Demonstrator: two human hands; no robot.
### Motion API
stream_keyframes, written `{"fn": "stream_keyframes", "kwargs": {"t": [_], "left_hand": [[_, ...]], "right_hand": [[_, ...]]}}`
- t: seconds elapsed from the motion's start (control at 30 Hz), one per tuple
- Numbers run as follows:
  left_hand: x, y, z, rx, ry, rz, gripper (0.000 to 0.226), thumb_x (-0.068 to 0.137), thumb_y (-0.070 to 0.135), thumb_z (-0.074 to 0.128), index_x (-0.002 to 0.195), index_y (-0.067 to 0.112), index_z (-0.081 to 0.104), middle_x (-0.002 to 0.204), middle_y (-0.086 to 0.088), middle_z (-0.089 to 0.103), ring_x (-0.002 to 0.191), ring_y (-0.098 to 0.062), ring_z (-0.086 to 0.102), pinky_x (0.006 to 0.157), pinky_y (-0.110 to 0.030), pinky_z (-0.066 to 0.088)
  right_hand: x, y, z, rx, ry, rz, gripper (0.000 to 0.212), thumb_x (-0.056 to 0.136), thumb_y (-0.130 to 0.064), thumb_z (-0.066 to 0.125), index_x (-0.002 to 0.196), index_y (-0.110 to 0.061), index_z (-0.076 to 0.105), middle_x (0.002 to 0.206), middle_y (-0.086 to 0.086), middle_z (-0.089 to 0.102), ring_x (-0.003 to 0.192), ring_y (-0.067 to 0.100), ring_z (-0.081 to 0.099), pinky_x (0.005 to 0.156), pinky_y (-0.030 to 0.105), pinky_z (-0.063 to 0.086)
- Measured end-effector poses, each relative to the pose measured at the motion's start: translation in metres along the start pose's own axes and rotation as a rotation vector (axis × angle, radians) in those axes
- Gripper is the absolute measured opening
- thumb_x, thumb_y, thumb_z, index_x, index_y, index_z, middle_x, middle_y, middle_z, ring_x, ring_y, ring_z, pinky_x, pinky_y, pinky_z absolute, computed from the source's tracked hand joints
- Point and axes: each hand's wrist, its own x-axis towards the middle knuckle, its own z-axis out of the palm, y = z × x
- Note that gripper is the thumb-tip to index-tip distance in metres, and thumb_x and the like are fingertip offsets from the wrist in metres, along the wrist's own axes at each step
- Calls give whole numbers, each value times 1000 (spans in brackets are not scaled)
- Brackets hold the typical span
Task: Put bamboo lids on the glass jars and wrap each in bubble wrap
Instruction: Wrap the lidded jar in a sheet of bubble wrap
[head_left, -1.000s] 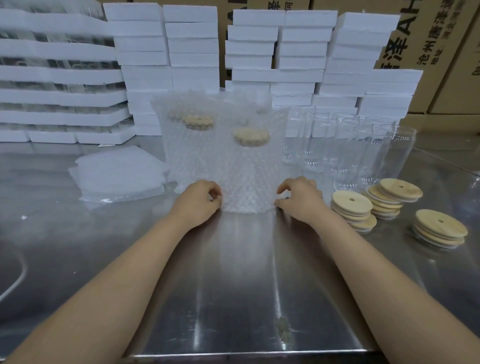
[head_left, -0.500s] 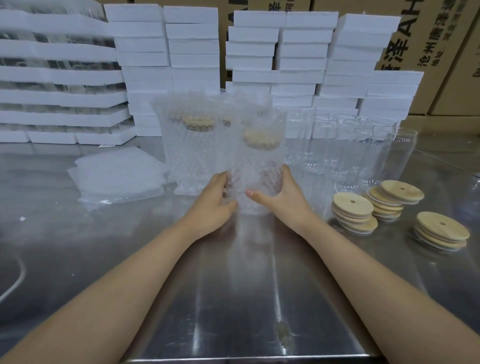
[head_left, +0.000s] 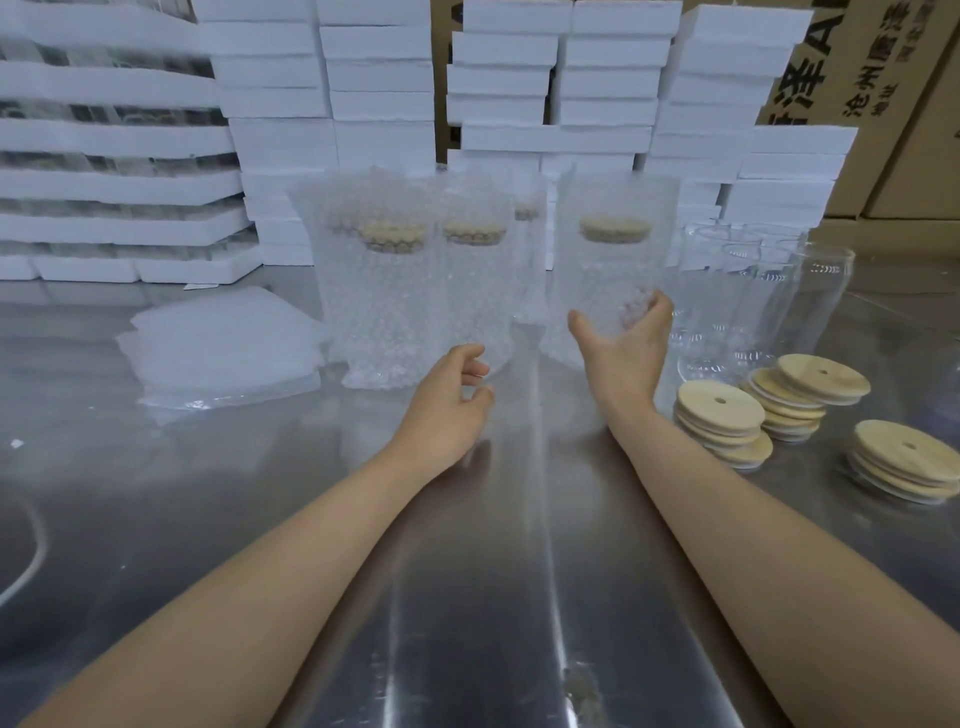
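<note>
The table (head_left: 467, 597) is glossy stainless steel. On the table: smooth clear glass jars (head_left: 810, 306), matt bamboo lids (head_left: 719, 415), translucent dimpled plastic bubble wrap (head_left: 608, 291). Behind the table: matt white foam blocks (head_left: 379, 78), brown cardboard cartons (head_left: 909, 130).

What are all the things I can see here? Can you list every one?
table: one, silver, under everything
foam blocks: many, white, stacked at the back
cardboard boxes: a few, brown, back right
bubble wrap sheets: one pile, clear-white, left on the table
wrapped jars: three, clear wrap with tan lids inside, middle of the table
held wrapped jar: one, same look, in the right hand
bare glass jars: several, clear, right of the wrapped ones
bamboo lids: three stacks, tan, front right
left hand: one, loosely curled, holding nothing, near the wrapped jars
right hand: one, fingers round the held wrapped jar's lower part
</note>
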Motion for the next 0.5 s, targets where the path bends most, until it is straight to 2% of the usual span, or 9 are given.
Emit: {"fn": "stream_keyframes", "kwargs": {"t": [0.13,0.27,0.3,0.4,0.5], "left_hand": [[4,-2,4,15,15,-1,39,93,5,52,132,11,50,114,-2,58,99,-6,53,78,2,36],[7,-2,8,27,17,-4,35,92,3,51,126,10,55,109,0,58,94,-7,53,83,-7,38],[8,-1,10,35,18,-1,34,91,2,50,124,9,56,108,-1,59,93,-7,53,82,-7,38],[11,1,13,63,13,22,31,90,1,51,119,8,59,105,-1,60,92,-8,53,76,1,35],[11,0,14,102,-22,43,30,90,4,51,118,11,59,107,0,60,94,-8,55,76,2,34]], "right_hand": [[14,9,15,-67,-5,-31,78,71,-35,79,132,-7,39,127,6,45,114,19,47,83,14,30],[22,14,29,-75,-79,-19,76,73,-38,78,128,-3,39,127,11,49,116,26,50,94,34,43],[23,15,33,-78,-103,-36,76,73,-38,78,128,-2,39,127,13,49,116,27,50,95,34,42],[23,15,44,-94,-168,-102,76,74,-34,80,127,0,38,126,14,47,113,24,48,89,21,36],[21,13,57,-96,-217,-154,71,76,-30,79,126,0,39,122,13,46,107,21,47,80,12,30]]}}
